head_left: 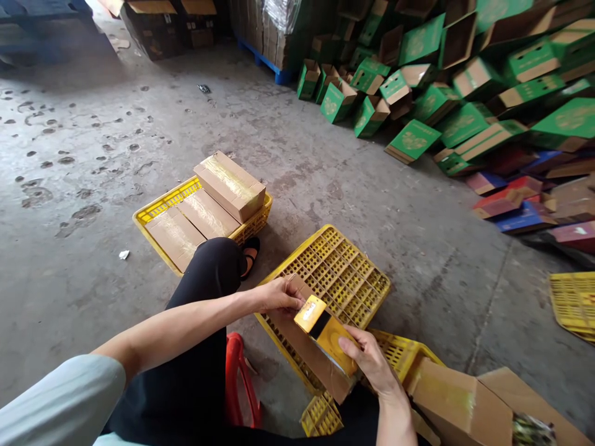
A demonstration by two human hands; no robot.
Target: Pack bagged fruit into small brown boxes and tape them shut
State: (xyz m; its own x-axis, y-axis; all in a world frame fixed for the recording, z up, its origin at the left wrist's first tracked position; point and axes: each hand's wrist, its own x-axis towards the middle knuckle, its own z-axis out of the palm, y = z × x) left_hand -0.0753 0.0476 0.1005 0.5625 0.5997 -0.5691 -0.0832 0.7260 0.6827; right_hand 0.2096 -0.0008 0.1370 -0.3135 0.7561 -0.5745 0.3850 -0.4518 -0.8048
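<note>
My right hand point(372, 357) grips a flat yellow box point(338, 341) with a black band across it, the thumb pressed on its face. By the box's far end, my left hand point(282, 295) has its fingers pinched together; whether they hold the box's end or something small, I cannot tell. Below both hands is a long brown cardboard carton point(307, 356), partly hidden by the yellow box. It rests on an upturned yellow plastic crate point(341, 272).
A yellow crate point(170, 197) with taped brown cartons point(230, 186) stands ahead left. A red plastic stool point(236, 378) is beside my leg. An open carton point(458, 396) sits at lower right. Green boxes point(413, 141) are piled at upper right, with a yellow crate point(574, 303) at the right edge.
</note>
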